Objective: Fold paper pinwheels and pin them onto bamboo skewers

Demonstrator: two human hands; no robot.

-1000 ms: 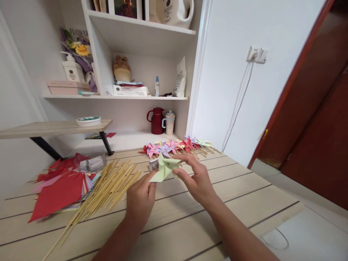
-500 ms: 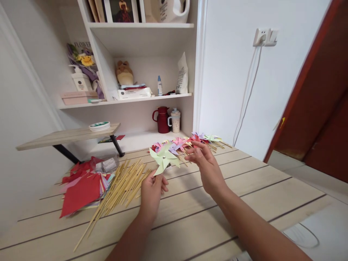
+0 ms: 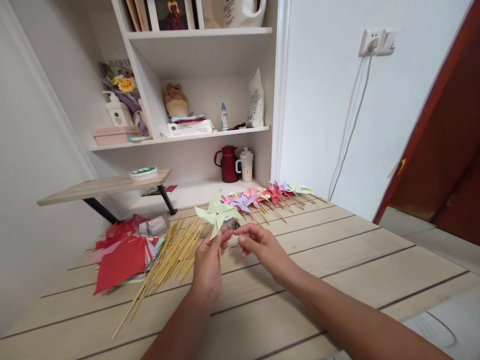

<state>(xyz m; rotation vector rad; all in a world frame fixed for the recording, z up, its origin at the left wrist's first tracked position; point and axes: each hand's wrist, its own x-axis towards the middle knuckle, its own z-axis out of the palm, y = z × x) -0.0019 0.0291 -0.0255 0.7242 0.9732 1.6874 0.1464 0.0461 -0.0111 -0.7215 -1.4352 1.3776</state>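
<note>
Pale wooden plank table (image 3: 337, 280) set against a white wall, red-brown door (image 3: 442, 150) at the right. Left hand (image 3: 208, 262) raised over the table, fingers closed on the stick of a light green paper pinwheel (image 3: 215, 214), wheel upright just above the knuckles. Right hand (image 3: 262, 245) just beside it, fingertips pinched together near the stick, whether touching it impossible to tell. Loose bamboo sticks (image 3: 168, 260) fanned on the table left of the hands, beside a stack of red and pink paper squares (image 3: 122, 255). Row of finished coloured pinwheels (image 3: 266, 195) lying along the far edge. Behind, white shelves (image 3: 198, 132) with a dark red jug (image 3: 227, 165), a mug, bottles and a plush toy. Small raised wooden board (image 3: 101, 187) at left, carrying a round tape roll.
</note>
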